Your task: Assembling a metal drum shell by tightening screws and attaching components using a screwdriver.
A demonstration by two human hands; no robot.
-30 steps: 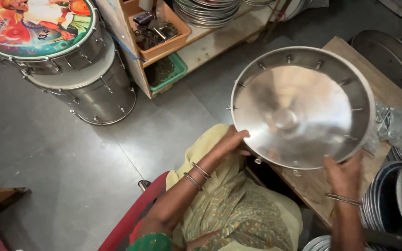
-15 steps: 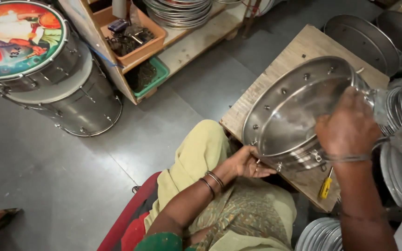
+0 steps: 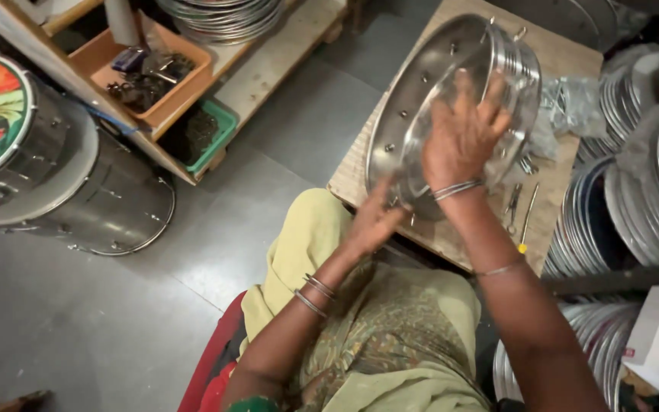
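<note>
A shiny round steel drum shell [image 3: 429,84], with small bolts along its rim, stands tilted on its edge on a low wooden work table [image 3: 562,53]. My right hand [image 3: 461,133] lies spread flat against the inside of the shell, fingers apart. My left hand [image 3: 371,221] grips the shell's lower rim near the table's front edge. Both wrists carry thin metal bangles.
Pliers [image 3: 512,206] and a yellow-handled screwdriver [image 3: 526,221] lie on the table beside a crumpled plastic bag [image 3: 570,103]. Stacks of metal hoops [image 3: 634,175] stand at the right. Two steel drums [image 3: 47,168], an orange parts tray [image 3: 150,72] and a green tray [image 3: 207,137] sit at the left.
The shell has been tipped from facing me onto its edge and swung further upright. My right hand went from its near rim to its inside; my left hand moved up to the lower rim.
</note>
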